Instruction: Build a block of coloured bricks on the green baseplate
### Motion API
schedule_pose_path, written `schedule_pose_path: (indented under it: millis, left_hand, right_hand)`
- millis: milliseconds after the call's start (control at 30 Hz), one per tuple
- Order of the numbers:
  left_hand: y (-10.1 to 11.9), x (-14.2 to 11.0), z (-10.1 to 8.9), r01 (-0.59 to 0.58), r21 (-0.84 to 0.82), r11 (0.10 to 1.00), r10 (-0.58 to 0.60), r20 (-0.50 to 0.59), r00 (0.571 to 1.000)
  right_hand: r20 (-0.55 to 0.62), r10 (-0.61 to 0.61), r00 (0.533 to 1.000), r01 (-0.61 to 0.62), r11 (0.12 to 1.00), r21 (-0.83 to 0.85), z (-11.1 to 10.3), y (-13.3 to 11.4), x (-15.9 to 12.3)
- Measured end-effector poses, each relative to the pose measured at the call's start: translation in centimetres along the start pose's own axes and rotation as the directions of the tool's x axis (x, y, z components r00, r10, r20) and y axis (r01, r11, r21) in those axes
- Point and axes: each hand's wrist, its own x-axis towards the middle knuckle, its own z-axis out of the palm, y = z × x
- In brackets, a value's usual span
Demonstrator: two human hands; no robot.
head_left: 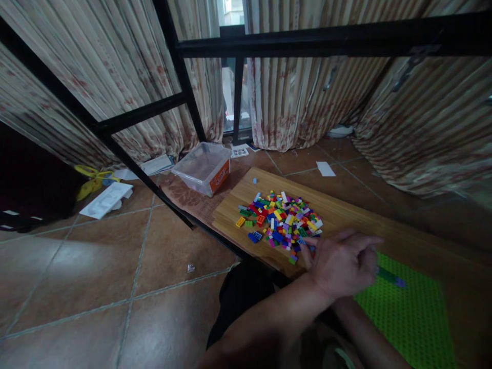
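Observation:
My left hand [344, 264] reaches across to the right, blurred by motion. Its index finger stretches out and I see nothing between the fingers. It hovers by the near corner of a bright green studded baseplate [415, 307], which carries a dark green brick strip [387, 275] with a purple brick [400, 282] at its end. Crossing underneath, my right hand [306, 254] is mostly hidden by the left. A few of its fingertips show at the near right edge of a pile of colourful toy bricks [282, 218], close to a blue brick [301, 241]; their grip is unclear.
A wooden board [234, 197] bears the bricks and baseplate. Beyond its left end stands a clear plastic box [192, 171] with an orange label. A black metal frame [292, 48] crosses overhead. Yellow scissors [92, 174] and a white tray [105, 201] lie on the tiles.

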Motion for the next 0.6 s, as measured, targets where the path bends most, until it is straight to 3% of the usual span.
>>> schedule_pose_path:
  millis: [133, 300, 600]
  left_hand:
    - [0.0, 0.6, -1.2, -0.088, -0.015, 0.996, 0.086, -0.081, 0.993]
    - [-0.8, 1.0, -0.7, -0.204, -0.078, 0.976, 0.198, -0.073, 0.977]
    - [-0.7, 0.9, -0.7, -0.136, -0.078, 0.988, 0.137, 0.014, 0.99]
  right_hand:
    - [-0.006, -0.114, 0.994, 0.112, 0.989, -0.097, 0.5, -2.5, 0.8]
    - [0.084, -0.171, 0.982, 0.187, 0.949, -0.252, 1.0, -5.4, 2.0]
    - [0.126, -0.162, 0.979, 0.192, 0.937, -0.292, 0.8, -4.7, 2.3]
